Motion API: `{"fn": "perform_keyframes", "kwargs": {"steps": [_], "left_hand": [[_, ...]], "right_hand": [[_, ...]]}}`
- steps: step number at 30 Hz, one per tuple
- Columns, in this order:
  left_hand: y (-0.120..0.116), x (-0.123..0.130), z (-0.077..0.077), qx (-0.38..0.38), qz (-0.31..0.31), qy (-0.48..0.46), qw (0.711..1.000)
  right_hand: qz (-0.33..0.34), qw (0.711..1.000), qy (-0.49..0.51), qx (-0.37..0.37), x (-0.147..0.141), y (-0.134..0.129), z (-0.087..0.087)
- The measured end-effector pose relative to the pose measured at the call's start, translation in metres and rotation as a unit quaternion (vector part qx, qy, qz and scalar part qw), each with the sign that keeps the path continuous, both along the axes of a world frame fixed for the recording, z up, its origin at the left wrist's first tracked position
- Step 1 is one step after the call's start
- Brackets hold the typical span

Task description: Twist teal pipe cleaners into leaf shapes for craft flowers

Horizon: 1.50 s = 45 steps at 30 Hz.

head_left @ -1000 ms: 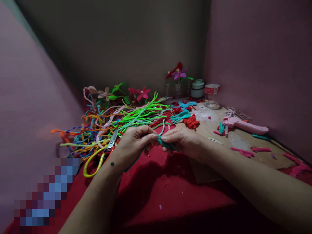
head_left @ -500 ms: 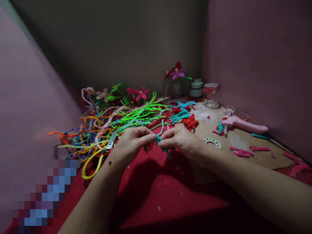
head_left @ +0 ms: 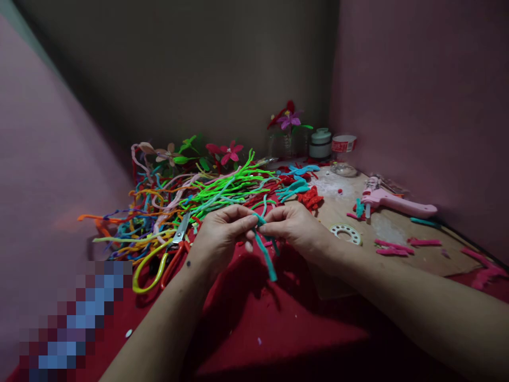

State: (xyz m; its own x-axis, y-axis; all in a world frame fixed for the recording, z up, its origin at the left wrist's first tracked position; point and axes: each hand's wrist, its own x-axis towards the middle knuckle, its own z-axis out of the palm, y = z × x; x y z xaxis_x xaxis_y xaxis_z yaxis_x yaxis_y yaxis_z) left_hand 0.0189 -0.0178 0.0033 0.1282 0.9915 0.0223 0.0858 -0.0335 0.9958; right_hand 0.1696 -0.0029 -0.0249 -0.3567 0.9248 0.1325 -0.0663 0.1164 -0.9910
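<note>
Between my two hands is a teal pipe cleaner (head_left: 265, 257), bent or crossed where the fingertips meet, with ends hanging down toward the red cloth. My left hand (head_left: 226, 231) pinches it between thumb and forefinger. From the other side, my right hand (head_left: 288, 225) pinches it close by; the fingertips nearly touch. How the strands cross is partly hidden by the fingers. Scissors (head_left: 151, 276) with yellow and red handles lie beside my left wrist. A pale ring-shaped disc with holes (head_left: 345, 233) lies near my right forearm.
A tangled heap of coloured pipe cleaners (head_left: 226, 185) spreads behind my left hand. Pipe-cleaner flowers (head_left: 230, 153) stand behind it. A pink glue gun (head_left: 401, 203) rests on a cardboard sheet (head_left: 421, 233) at right, with pink pieces (head_left: 393, 248) nearby. Jars (head_left: 320, 143) stand at the back.
A teal end now hangs down longer in front of the fingers, toward me. My left hand has shifted slightly right, and the scissors' red handle has come into view.
</note>
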Motion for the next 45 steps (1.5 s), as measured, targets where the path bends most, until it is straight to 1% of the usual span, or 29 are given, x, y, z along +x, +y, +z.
{"fn": "perform_keyframes", "kwargs": {"steps": [4, 8, 10, 13, 16, 19, 23, 25, 27, 29, 32, 34, 37, 39, 40, 41, 42, 44, 45], "left_hand": [[0.000, 0.001, 0.000, 0.005, 0.002, 0.016, 1.000], [-0.004, 0.004, 0.004, 0.019, 0.023, 0.069, 0.997], [-0.007, 0.007, 0.005, 0.036, 0.039, 0.098, 0.994], [-0.010, 0.011, 0.006, 0.060, 0.052, 0.123, 0.989], [-0.010, 0.012, 0.004, 0.077, 0.054, 0.126, 0.988], [-0.008, 0.010, 0.001, 0.102, 0.056, 0.130, 0.985], [-0.006, 0.006, -0.003, 0.163, 0.067, 0.182, 0.967], [-0.005, 0.005, -0.003, 0.192, 0.075, 0.204, 0.957], [-0.006, 0.005, -0.001, 0.205, 0.079, 0.215, 0.952], [-0.007, 0.005, 0.001, 0.200, 0.081, 0.219, 0.952], [-0.009, 0.006, 0.003, 0.177, 0.079, 0.205, 0.959], [-0.009, 0.006, 0.003, 0.149, 0.072, 0.188, 0.968], [-0.010, 0.007, 0.002, 0.125, 0.074, 0.191, 0.971], [-0.010, 0.007, 0.002, 0.130, 0.085, 0.217, 0.964], [-0.010, 0.007, 0.003, 0.131, 0.086, 0.228, 0.961], [-0.009, 0.006, 0.004, 0.130, 0.082, 0.233, 0.960], [-0.009, 0.005, 0.005, 0.123, 0.074, 0.233, 0.962], [-0.009, 0.004, 0.008, 0.102, 0.049, 0.218, 0.969], [-0.009, 0.003, 0.009, 0.090, 0.038, 0.208, 0.973]], "right_hand": [[0.020, 1.000, 0.005, -0.010, 0.001, -0.001, 0.000], [0.057, 0.998, -0.007, -0.020, 0.001, -0.001, -0.001], [0.084, 0.996, -0.002, -0.042, 0.002, 0.001, -0.002], [0.105, 0.991, 0.006, -0.088, 0.001, 0.003, -0.005], [0.109, 0.986, 0.027, -0.123, 0.001, 0.003, -0.005], [0.130, 0.980, 0.046, -0.142, 0.000, 0.002, -0.004], [0.154, 0.978, 0.064, -0.124, 0.000, 0.000, -0.004], [0.167, 0.974, 0.079, -0.128, 0.000, -0.001, -0.004], [0.176, 0.969, 0.085, -0.150, 0.000, -0.002, -0.003], [0.171, 0.968, 0.084, -0.161, -0.001, -0.002, -0.003], [0.153, 0.977, 0.067, -0.131, -0.002, -0.003, -0.002], [0.119, 0.988, 0.033, -0.094, -0.003, -0.004, -0.003], [0.035, 0.998, -0.059, 0.005, -0.003, -0.005, -0.006], [-0.014, 0.989, -0.124, 0.074, -0.003, -0.005, -0.007], [-0.022, 0.985, -0.144, 0.091, -0.002, -0.005, -0.007], [-0.014, 0.985, -0.145, 0.092, -0.002, -0.005, -0.006], [0.011, 0.989, -0.127, 0.079, -0.001, -0.005, -0.005], [0.074, 0.995, -0.049, 0.038, 0.000, -0.005, -0.001], [0.094, 0.995, -0.008, 0.018, 0.001, -0.005, 0.001]]}}
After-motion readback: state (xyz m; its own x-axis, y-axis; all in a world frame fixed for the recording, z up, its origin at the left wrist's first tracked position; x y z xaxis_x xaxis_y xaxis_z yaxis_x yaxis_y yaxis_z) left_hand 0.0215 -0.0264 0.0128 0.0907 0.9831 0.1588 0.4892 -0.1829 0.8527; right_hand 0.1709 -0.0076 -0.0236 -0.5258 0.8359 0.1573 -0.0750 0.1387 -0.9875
